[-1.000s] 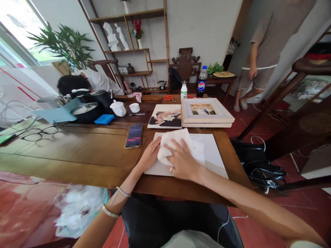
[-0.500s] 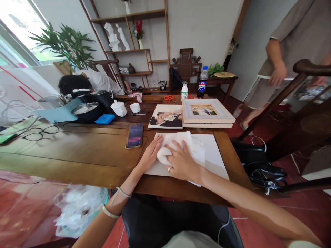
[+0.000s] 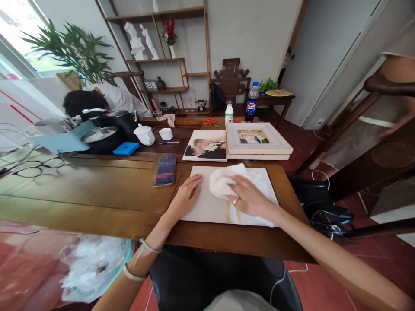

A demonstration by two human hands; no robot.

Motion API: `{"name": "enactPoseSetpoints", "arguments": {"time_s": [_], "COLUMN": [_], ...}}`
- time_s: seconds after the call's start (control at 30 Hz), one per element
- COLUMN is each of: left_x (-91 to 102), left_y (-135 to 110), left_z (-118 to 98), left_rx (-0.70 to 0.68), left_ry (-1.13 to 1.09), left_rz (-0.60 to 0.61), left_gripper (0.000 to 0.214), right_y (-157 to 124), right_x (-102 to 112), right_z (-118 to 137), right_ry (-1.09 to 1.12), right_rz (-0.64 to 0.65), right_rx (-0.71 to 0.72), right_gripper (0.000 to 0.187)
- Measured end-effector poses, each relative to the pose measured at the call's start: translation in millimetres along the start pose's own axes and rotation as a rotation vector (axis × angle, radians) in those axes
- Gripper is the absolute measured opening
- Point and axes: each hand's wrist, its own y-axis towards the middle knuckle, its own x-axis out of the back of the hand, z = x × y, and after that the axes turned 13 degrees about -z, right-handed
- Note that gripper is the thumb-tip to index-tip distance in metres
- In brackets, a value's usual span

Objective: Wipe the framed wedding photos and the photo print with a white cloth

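A flat white board (image 3: pixel 207 209) lies on the wooden table in front of me. My left hand (image 3: pixel 186 195) rests on its left side, fingers stretched out and holding nothing. In my right hand (image 3: pixel 248 195) is a bunched white cloth (image 3: pixel 221 183), gripped over the middle of the board. Part of the cloth is hidden by the fingers, and a looser white piece spreads out under and beyond the hand. Two yellowish strips (image 3: pixel 228 212) show on the board below my right wrist.
Behind the board lie a photo panel (image 3: pixel 207 146) and a stacked white picture frame (image 3: pixel 281 142). A phone (image 3: pixel 165 170) is to the left. Farther back stand a cola bottle (image 3: pixel 251 103), a small white bottle (image 3: pixel 229 114) and orange-handled scissors (image 3: pixel 210 122). A person (image 3: pixel 110 97) leans down at back left.
My right hand has drawn the cloth to the right, gathering it up and uncovering the yellowish strips. My left hand stays on the board's left side. The person standing at right has mostly left view.
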Motion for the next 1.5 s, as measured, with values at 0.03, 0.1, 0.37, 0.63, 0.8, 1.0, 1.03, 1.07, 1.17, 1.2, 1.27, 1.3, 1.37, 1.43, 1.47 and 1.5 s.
{"name": "enactPoseSetpoints", "arguments": {"time_s": [0.03,0.1,0.37,0.63,0.8,1.0,1.03,1.07,1.17,1.2,1.27,1.3,1.37,1.43,1.47,1.5], "left_x": [-0.5,-0.6,2.5,2.5,0.7,-0.1,-0.1,0.0,0.4,0.4,0.4,0.4,0.2,0.3,0.4,0.6], "left_y": [0,1,2,2,1,1,1,1,1,1,2,2,2,2,2,1], "left_z": [0,0,-1,0,0,0,0,0,-1,-2,-2,-2,-2,-2,-2,-2], "left_rx": [-0.001,0.003,0.014,0.023,0.023,0.028,0.028,0.027,0.023,0.024,0.025,0.024,0.02,0.021,0.025,0.028], "left_ry": [0.003,0.009,0.013,-0.004,-0.009,-0.009,-0.008,-0.007,-0.005,-0.003,0.0,-0.001,-0.008,-0.015,-0.017,-0.017], "left_rz": [0.004,0.005,-0.005,-0.006,-0.017,-0.022,-0.022,-0.02,-0.016,-0.015,-0.014,-0.013,-0.012,-0.015,-0.017,-0.018], "left_gripper": [0.037,0.036,0.031,0.033,0.033,0.033,0.033,0.033,0.034,0.034,0.034,0.034,0.034,0.034,0.033,0.033], "right_y": [8,28,107,82,28,-29,-38,-47,-69,-74,-78,-77,-69,-54,-46,-37], "right_x": [-1,-6,-36,-11,27,42,45,48,63,67,71,70,62,50,43,38], "right_z": [-6,-11,13,-19,-68,-70,-61,-50,-20,-15,-17,-24,-45,-68,-78,-85], "right_ry": [0.0,0.004,0.072,0.189,0.194,0.086,0.08,0.086,0.159,0.18,0.187,0.174,0.13,0.077,0.048,0.019], "right_rz": [-0.016,-0.029,0.042,0.0,-0.075,-0.062,-0.003,0.063,0.253,0.289,0.32,0.308,0.236,0.124,0.067,0.023], "right_rx": [-0.055,-0.148,-0.179,-0.362,-0.558,-0.596,-0.555,-0.499,-0.291,-0.249,-0.25,-0.277,-0.324,-0.352,-0.366,-0.375], "right_gripper": [0.035,0.036,0.034,0.035,0.048,0.051,0.05,0.047,0.032,0.027,0.022,0.021,0.026,0.036,0.041,0.045]}}
